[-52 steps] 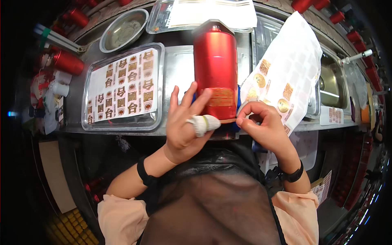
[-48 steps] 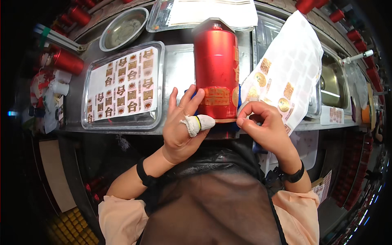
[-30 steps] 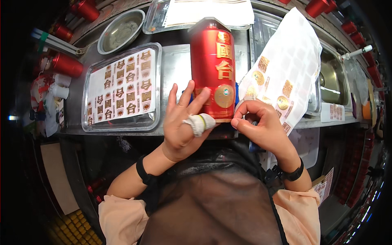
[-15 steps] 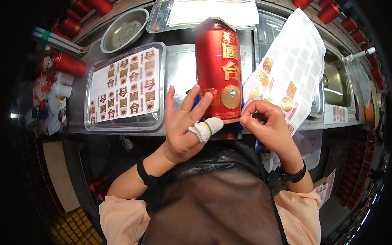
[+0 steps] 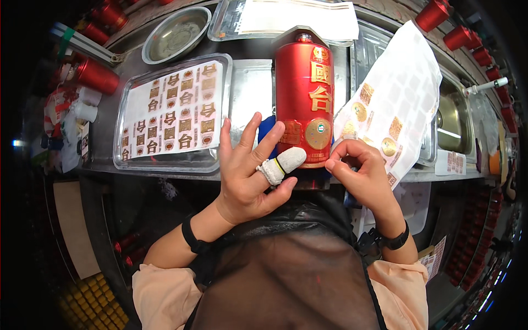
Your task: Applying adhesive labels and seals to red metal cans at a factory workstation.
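A red bottle (image 5: 297, 82) with gold raised characters and a round gold emblem lies on its side in the middle, neck away from me, over something blue (image 5: 266, 129). My left hand (image 5: 242, 184) has its fingers spread beside the bottle's lower left. A white cloth finger cover (image 5: 289, 160) on one of its fingers overlaps the bottle's base. My right hand (image 5: 363, 170) is pinched at the base's lower right; whatever is between its fingertips is too small to tell. Behind that hand hangs a white decal sheet (image 5: 421, 77), with gold decals along its near end.
On the left, a clear tray (image 5: 224, 88) holds a sheet of gold and brown decals (image 5: 173, 113). A metal bowl (image 5: 177, 36) stands behind it. Another tray with papers (image 5: 300, 19) is at the back. A sink (image 5: 456, 118) lies right; red bottles (image 5: 96, 76) line both sides.
The bottle sits slightly farther right and lower in view. My left thumb now shows below the covered finger, and that finger reaches farther over the bottle's base. My right hand stays pinched.
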Demonstrator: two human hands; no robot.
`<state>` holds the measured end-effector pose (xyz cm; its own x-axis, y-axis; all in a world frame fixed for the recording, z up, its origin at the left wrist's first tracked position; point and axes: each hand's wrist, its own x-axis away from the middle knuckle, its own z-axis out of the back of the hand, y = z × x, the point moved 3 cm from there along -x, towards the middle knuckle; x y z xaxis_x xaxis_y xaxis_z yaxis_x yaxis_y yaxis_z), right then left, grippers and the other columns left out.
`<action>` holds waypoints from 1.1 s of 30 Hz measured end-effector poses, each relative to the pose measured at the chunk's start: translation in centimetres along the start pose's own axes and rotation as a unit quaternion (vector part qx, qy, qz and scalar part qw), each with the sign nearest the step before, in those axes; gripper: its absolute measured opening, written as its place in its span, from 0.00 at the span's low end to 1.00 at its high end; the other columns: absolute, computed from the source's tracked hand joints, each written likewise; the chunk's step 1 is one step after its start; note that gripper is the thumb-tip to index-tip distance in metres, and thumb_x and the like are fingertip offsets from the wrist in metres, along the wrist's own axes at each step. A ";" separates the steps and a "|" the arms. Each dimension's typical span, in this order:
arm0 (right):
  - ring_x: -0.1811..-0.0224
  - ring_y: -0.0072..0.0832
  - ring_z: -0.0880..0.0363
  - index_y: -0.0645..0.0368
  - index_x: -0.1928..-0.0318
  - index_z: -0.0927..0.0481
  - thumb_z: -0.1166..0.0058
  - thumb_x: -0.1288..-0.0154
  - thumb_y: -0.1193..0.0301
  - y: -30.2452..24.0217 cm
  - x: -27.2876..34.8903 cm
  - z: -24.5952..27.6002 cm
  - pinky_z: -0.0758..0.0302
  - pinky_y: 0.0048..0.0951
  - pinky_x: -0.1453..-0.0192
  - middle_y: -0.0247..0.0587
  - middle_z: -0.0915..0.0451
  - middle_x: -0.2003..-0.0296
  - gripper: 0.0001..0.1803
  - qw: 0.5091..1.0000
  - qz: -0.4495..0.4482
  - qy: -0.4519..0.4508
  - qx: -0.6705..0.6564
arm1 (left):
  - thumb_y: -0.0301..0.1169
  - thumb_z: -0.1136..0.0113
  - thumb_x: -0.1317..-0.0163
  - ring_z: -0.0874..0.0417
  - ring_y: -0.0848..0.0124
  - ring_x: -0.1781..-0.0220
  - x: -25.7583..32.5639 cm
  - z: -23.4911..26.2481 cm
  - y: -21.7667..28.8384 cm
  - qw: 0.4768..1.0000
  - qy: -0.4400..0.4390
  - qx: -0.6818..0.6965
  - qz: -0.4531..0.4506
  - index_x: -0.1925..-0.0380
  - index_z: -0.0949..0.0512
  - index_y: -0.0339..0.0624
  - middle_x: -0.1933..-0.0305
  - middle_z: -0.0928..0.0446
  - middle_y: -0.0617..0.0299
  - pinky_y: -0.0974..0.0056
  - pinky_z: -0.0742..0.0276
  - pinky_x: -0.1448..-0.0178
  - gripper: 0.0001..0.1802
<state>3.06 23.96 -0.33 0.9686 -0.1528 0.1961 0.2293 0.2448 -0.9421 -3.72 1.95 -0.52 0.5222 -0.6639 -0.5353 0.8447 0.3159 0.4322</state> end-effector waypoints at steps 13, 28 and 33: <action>0.68 0.16 0.28 0.63 0.68 0.18 0.36 0.38 0.73 -0.5 0.6 0.5 0.30 0.20 0.63 0.31 0.21 0.69 0.06 1.000 0.005 0.007 0.002 | 0.32 0.32 0.47 0.31 0.40 0.26 1.4 1.2 0.3 1.000 0.001 -0.004 -0.017 0.55 0.12 0.44 0.29 0.28 0.42 0.30 0.60 0.22 0.18; 0.68 0.16 0.28 0.63 0.68 0.18 0.37 0.38 0.73 -0.4 0.3 0.5 0.30 0.21 0.63 0.32 0.22 0.68 0.06 1.000 -0.013 0.012 -0.008 | 0.29 0.31 0.50 0.30 0.40 0.26 0.9 1.1 0.0 1.000 -0.010 0.009 -0.001 0.55 0.13 0.45 0.29 0.28 0.44 0.29 0.59 0.22 0.19; 0.67 0.16 0.28 0.63 0.68 0.18 0.36 0.38 0.72 0.3 0.2 0.4 0.30 0.21 0.63 0.32 0.22 0.68 0.06 1.000 -0.004 0.014 -0.011 | 0.28 0.30 0.52 0.30 0.40 0.27 -0.3 1.1 0.7 0.999 -0.023 -0.006 -0.044 0.57 0.13 0.48 0.31 0.26 0.47 0.28 0.58 0.23 0.18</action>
<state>3.37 24.37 -0.50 0.9634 -0.1817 0.1968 0.2353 0.2230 -0.9460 -3.40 1.61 0.73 0.4408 -0.7201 -0.5358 0.8882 0.2640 0.3760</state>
